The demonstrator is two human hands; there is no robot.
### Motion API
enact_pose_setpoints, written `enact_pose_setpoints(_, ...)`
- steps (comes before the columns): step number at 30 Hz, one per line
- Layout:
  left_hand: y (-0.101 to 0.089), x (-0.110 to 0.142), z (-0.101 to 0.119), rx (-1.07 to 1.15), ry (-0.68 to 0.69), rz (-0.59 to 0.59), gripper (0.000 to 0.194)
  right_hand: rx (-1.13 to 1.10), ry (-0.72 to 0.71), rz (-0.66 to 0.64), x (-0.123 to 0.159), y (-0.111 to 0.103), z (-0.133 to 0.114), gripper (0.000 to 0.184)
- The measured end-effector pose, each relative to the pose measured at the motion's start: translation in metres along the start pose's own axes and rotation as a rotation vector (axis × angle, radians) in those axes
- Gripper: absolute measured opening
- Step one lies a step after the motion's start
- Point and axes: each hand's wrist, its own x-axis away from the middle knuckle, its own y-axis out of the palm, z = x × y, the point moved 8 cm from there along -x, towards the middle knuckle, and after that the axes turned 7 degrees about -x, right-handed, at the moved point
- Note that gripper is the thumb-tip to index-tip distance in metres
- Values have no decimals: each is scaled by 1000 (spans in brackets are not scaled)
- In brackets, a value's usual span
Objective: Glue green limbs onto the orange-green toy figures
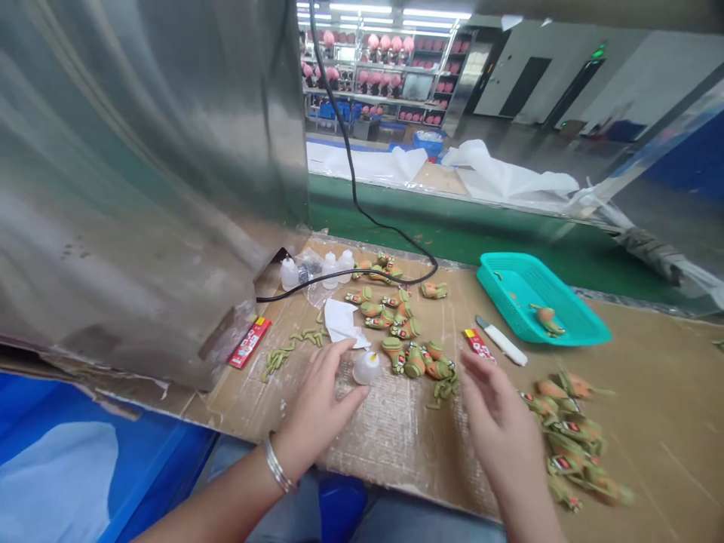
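My left hand [322,403] is spread beside a small translucent bottle [367,368] with a yellowish tip; whether the thumb touches it I cannot tell. My right hand [501,426], slightly blurred, hovers over the cardboard with its fingers stretched out and nothing visible in them. Between the hands lie several green and orange toy figure parts [415,360] and a little heap of thin green pieces [444,388]. More thin green strips [275,362] lie left of a crumpled white paper [342,323]. Right of my right hand is a pile of figures with thin limbs [571,430].
A teal basket [599,335] holds a figure at the back right. Near it lie a white-handled knife [506,345] and a red packet [480,345]. Another red packet [249,343] is at left, by a metal housing [170,188]. A black cable [354,181] loops over the table.
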Motion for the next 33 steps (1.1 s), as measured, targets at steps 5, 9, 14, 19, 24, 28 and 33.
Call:
enact_pose_setpoints(5, 12, -11, 10, -73, 112, -55, 38, -54, -38, -89, -18, 50, -2, 44)
enact_pose_setpoints(9, -2, -3, -5, -110, 70, 7, 35, -51, -117, -165, -19, 73, -20, 43)
enact_pose_setpoints(14, -22, 4, -24, -145, 19, 106, 36, -25, -223, -241, 11, 90, -49, 39)
enact_pose_setpoints(19, -25, 5, -29, -160, 26, 127, 35, 4, -334, -251, 11, 92, -75, 32)
enact_pose_setpoints(24, -24, 7, -28, -169, 70, 130, 36, 144, -394, -272, -61, 114, -75, 34)
enact_pose_setpoints(28, -27, 8, -26, -171, 80, 142, 36, 231, -389, -342, -77, 132, -62, 33)
enact_pose_setpoints(33, -26, 8, -24, -176, 74, 137, 39, 265, -394, -355, -50, 125, -72, 28)
